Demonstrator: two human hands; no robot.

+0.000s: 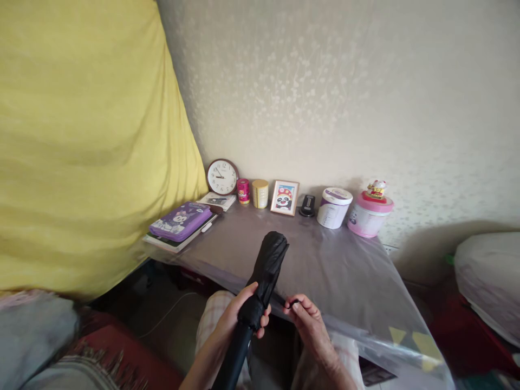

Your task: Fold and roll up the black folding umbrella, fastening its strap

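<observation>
A folded black umbrella (271, 259) slants up over the near edge of the table, its dark handle toward me. My left hand (247, 311) is wrapped round it where the canopy meets the handle. To the right, my right hand (304, 314) pinches a small black strap (293, 303) between thumb and fingers. This strap seems to run from the umbrella's side; where it joins is hard to make out. Both hands are above my lap, in front of the table (325, 271).
Along the wall stand a round clock (222, 176), a pink can (243, 191), a yellow canister (260, 194), a panda picture frame (285, 197), a black stand (307, 206), a white tub (333, 208) and a pink tub (368, 216) bearing a lucky cat figure (377, 189). A purple case (181, 221) lies left.
</observation>
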